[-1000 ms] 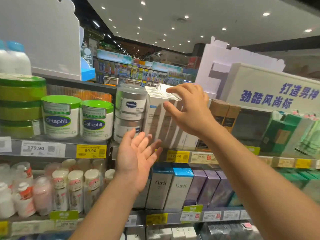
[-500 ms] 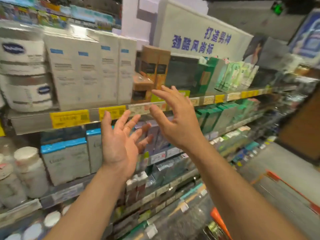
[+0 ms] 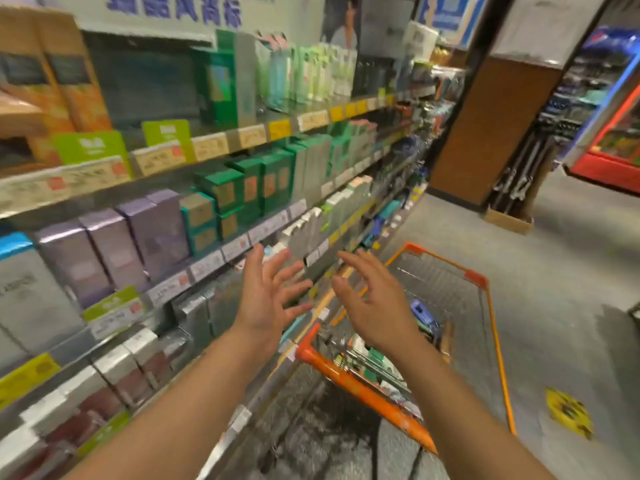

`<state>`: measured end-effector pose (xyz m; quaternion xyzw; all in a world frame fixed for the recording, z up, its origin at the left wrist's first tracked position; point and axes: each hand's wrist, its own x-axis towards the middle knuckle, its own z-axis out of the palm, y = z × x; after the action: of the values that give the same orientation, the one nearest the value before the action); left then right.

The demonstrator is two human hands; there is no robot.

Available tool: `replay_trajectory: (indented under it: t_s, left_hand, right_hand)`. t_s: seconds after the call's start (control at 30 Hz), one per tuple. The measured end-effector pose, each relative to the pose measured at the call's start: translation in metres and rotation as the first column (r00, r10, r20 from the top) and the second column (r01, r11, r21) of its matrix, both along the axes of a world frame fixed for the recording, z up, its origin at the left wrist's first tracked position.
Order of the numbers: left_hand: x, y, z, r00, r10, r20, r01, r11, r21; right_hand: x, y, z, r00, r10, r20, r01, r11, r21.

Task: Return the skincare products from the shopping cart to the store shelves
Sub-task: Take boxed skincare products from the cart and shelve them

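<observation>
Both our hands are empty. Left hand [image 3: 266,299] has its fingers [image 3: 289,271] spread wide and straight; right hand [image 3: 375,306] has its fingers loosely curved and apart, pinching nothing. They hang side by side, apart, at about 6 o'clock of centre, over the near end of the cart [image 3: 491,306].

The products to return lie in the cart, at 4 o'clock. We make out a blue item [image 3: 423,315] just beyond the right hand, and green and white packs [image 3: 375,358] under the right wrist. Blur hides their labels.

Risks, as we judge them:
- The view is smeared, so a reach made now could miss or knock a pack against the wire.
- A pack could snag in the wire mesh on lifting.
- The shelf boxes are tall, narrow and close-packed; one nudge may topple a row.

Materials: the cart is a grey wire basket with an orange rim and a smooth orange handle [image 3: 363,386]. The shelves [image 3: 207,147], from 9 to 12 o'clock, carry purple boxes [image 3: 114,244] and, farther off, green boxes [image 3: 263,181], all square-edged card. The floor [image 3: 561,289] is speckled grey.
</observation>
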<state>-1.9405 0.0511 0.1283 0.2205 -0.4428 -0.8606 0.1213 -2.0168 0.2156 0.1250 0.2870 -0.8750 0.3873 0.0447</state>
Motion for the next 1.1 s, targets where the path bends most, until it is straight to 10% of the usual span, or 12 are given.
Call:
replay_trajectory:
  t_s: [0.37,0.43,0.5,0.6,0.83,1.1]
  left_hand:
    - [-0.067,0.11,-0.093,0.926,-0.313,0.211,0.376,0.821,-0.43]
    - [-0.074,0.114,-0.12,0.894,-0.398,0.205,0.405,0.522,-0.751]
    - [-0.08,0.112,-0.155,0.812,-0.478,0.336,0.39,0.017,-0.921]
    - [-0.081,0.114,-0.18,0.726,-0.289,0.624,0.463,-0.467,-0.754]
    - [-0.093,0.128,-0.166,0.557,-0.146,0.818,0.664,-0.514,-0.543]
    - [-0.121,0.135,-0.168,0.574,-0.116,0.81,0.654,-0.53,-0.54]
  right_hand:
    - [0.01,0.173,-0.115,0.869,-0.315,0.381,0.264,0.947,0.181]
    - [0.014,0.198,-0.137,0.787,-0.403,0.466,0.241,0.898,0.369]
    - [0.02,0.219,-0.156,0.724,-0.505,0.469,0.187,0.799,0.572]
    - [0.026,0.233,-0.175,0.701,-0.558,0.444,0.141,0.719,0.68]
    - [0.013,0.229,-0.175,0.719,-0.539,0.438,0.105,0.708,0.698]
    - [-0.015,0.238,-0.175,0.722,-0.51,0.468,0.098,0.745,0.66]
